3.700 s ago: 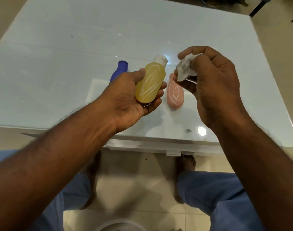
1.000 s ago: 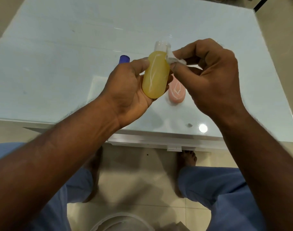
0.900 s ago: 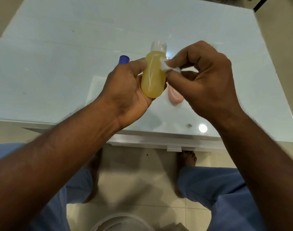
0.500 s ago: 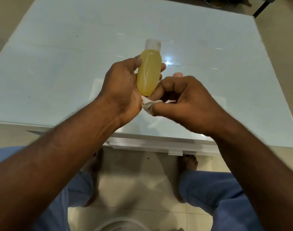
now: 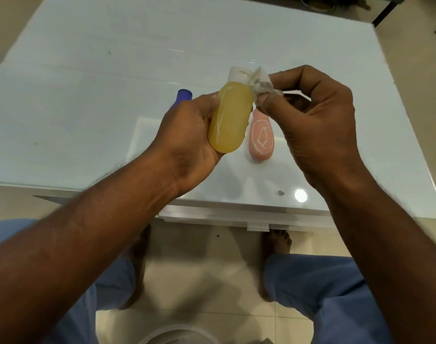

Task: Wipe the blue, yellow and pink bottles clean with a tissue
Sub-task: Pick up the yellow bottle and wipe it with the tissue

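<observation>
My left hand [image 5: 187, 137] grips the yellow bottle [image 5: 230, 119] by its lower body and holds it above the table, white cap pointing away from me. My right hand [image 5: 316, 120] pinches a crumpled white tissue [image 5: 260, 83] against the bottle's shoulder, just under the cap. The pink bottle [image 5: 261, 137] lies flat on the table below my right hand, with a white drawn mark facing up. Of the blue bottle [image 5: 181, 96] only the cap end shows, behind my left hand.
The white glossy table [image 5: 87, 108] stretches away from me, its near edge [image 5: 236, 212] just under my wrists. A small dark speck [image 5: 281, 193] lies near that edge. My knees in blue trousers and bare feet are below, over a tiled floor.
Half a second ago the tissue was at the yellow bottle's base. My right hand has since carried it up to the shoulder by the cap. The pink and blue bottles show again.
</observation>
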A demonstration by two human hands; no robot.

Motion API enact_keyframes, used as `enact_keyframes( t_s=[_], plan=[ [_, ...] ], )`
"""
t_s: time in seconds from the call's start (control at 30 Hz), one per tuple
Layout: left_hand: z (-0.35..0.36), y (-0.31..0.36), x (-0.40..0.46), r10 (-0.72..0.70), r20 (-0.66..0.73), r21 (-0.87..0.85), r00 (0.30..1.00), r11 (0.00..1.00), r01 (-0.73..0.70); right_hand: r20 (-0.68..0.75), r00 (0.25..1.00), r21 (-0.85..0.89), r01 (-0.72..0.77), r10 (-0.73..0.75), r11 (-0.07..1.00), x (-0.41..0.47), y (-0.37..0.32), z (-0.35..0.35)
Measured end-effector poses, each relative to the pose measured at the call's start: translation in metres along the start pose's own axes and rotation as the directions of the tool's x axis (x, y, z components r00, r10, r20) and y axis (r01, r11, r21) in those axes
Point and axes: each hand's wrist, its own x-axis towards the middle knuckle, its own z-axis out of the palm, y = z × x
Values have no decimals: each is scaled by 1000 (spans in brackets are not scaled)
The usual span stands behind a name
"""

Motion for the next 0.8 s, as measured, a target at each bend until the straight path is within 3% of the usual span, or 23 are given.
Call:
enact_keyframes(
  t_s=[0.27, 0.47, 0.8],
  plan=[
    [-2, -6, 5, 66, -58, 16, 996, 998, -66, 11, 999, -93, 40, -39, 995, 1, 1, 1],
    [-1, -3, 3, 31, -129, -27, 991, 999, -35, 96, 995, -81, 34, -26, 996, -3, 3, 8],
    [7, -5, -8, 65, -185, 83, 981, 995, -51, 219, 975, -116, 65, -39, 991, -7, -3, 8]
  ],
)
